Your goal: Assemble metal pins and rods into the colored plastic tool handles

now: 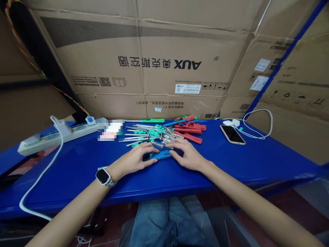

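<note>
A blue lighter handle lies low over the table near its front, with my two hands at its ends. My left hand is closed round its left end, thumb below and fingers above. At the other end, my right hand grips it with the thumb against the blue plastic and the fingers curled over the top. Just beyond the fingers is a pile of metal lighter tubes with green parts and small silvery pieces. Several red lighter handles lie right of the pile.
A green-handled lighter lies behind the pile on the blue table. A phone and a white cable are at the right. On the left stand a power strip and its cord. Cardboard walls the back.
</note>
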A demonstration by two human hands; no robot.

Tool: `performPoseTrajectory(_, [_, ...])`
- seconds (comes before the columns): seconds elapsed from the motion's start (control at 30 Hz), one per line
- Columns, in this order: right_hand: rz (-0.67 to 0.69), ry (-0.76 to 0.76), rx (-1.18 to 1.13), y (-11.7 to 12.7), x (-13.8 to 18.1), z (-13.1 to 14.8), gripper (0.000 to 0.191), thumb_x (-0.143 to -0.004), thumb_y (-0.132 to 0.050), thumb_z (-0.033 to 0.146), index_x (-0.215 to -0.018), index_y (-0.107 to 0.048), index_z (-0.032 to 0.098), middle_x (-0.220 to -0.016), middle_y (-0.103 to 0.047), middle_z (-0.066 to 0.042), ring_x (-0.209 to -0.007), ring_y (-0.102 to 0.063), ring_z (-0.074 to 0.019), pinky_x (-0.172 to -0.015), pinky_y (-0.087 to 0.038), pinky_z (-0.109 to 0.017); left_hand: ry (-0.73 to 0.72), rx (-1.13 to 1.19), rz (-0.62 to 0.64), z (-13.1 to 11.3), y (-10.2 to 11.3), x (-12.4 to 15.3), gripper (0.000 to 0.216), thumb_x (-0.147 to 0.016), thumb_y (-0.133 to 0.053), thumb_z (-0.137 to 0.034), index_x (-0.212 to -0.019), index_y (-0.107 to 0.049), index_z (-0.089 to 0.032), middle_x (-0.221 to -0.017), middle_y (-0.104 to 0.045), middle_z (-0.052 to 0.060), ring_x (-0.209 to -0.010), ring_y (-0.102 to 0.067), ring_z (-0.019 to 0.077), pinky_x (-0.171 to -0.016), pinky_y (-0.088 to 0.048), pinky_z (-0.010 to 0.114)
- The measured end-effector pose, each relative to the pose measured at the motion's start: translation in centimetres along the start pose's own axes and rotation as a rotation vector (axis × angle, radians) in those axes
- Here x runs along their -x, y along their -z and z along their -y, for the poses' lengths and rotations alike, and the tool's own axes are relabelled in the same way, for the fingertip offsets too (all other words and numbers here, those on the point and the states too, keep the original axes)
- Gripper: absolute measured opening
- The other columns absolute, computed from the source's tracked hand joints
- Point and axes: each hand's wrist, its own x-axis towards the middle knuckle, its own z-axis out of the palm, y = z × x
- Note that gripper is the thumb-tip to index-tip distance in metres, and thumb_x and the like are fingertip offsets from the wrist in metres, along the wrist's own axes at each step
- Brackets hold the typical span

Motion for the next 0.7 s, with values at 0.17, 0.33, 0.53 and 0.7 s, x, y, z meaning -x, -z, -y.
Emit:
performPoseTrajectory(0.17, [-0.128, -0.428, 0.099, 1.6, 0.3, -2.5, 0.01, -0.086, -0.057, 0.025, -0.085, -0.065, 0.019, -0.071, -0.066, -0.001, -0.061, -0.058, -0.0156, -0.057, -0.042, -0.027, -0.033, -0.088, -0.023, -0.3, 0.0, -0.4, 0.033, -0.093, -0.057, -0.041, -0.119, -0.066, -0.022, -0.114, -0.065, 0.008, -0.107, -0.062, 0.0251, -0.095, -0.05, 0.041])
performPoseTrajectory(0.33, [-0.015, -0.53, 0.26, 1.5, -0.6, -3.2, 0.022, -0.078, -0.068, 0.034, -0.065, -0.057, 0.021, -0.057, -0.062, -0.001, -0.052, -0.058, -0.0161, -0.049, -0.037, -0.026, -0.061, -0.126, -0.045, -0.8, -0.4, -2.2, 0.034, -0.091, -0.059, -0.045, -0.114, -0.067, -0.02, -0.108, -0.067, 0.008, -0.101, -0.064, 0.0247, -0.09, -0.051, 0.039])
performPoseTrajectory(0.53, [-0.043, -0.566, 0.309, 1.2, -1.7, -2.5, 0.026, -0.073, -0.068, 0.026, -0.053, -0.052, 0.021, -0.056, -0.063, -0.006, -0.055, -0.06, -0.0196, -0.05, -0.037, -0.027, -0.052, -0.151, -0.027, -0.8, -1.0, -2.8, 0.03, -0.091, -0.061, -0.042, -0.109, -0.068, -0.019, -0.103, -0.069, 0.008, -0.098, -0.064, 0.0242, -0.089, -0.049, 0.038])
performPoseTrajectory(0.7, [-0.203, -0.535, -0.237, 0.9, -3.2, -1.7, 0.016, -0.072, -0.064, 0.029, -0.063, -0.056, 0.019, -0.055, -0.063, -0.002, -0.051, -0.058, -0.0151, -0.049, -0.039, -0.024, 0.009, -0.105, -0.135, -0.6, 0.3, -1.4, 0.031, -0.09, -0.061, -0.045, -0.108, -0.068, -0.02, -0.103, -0.07, 0.007, -0.096, -0.064, 0.0236, -0.087, -0.049, 0.038])
